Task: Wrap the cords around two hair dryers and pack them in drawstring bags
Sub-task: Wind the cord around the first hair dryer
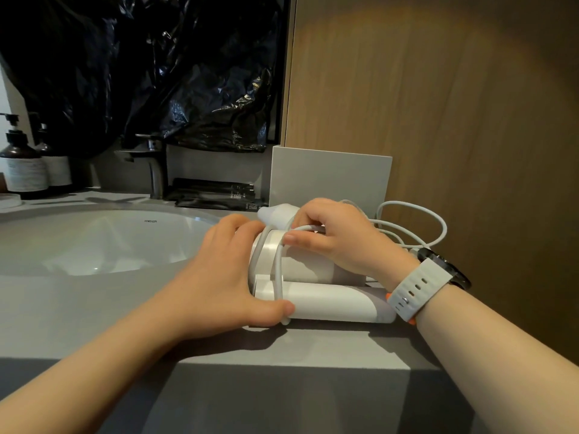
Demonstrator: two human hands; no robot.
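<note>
Winding is going on at a white folding hair dryer (pixel 316 277), which is lying on its side near the front right edge of the grey desk (pixel 94 308), just right of the sink (pixel 94 242) and in front of a white box (pixel 329 180). The left hand (pixel 225 270) is curling over the dryer's left end, its thumb (pixel 279 311) pressing a turn of the white cord (pixel 277 270) against the lower front edge. The right hand (pixel 338 236) is pinching the cord on top of the body. Both hands are clamped, neither idle. A couple of turns are sitting around the folded body, while a good length is lying in loose loops behind the right wrist, so the wrapping looks only partly done. To do this well, the thumb should probably be pinning the last turn while the right hand is leading the slack round — snug, each turn lying beside the one before rather than crossing it. Pulling too hard is likely to drag the dryer along the desk or slip the turns off the end. No second dryer or drawstring bag is showing in view.
</note>
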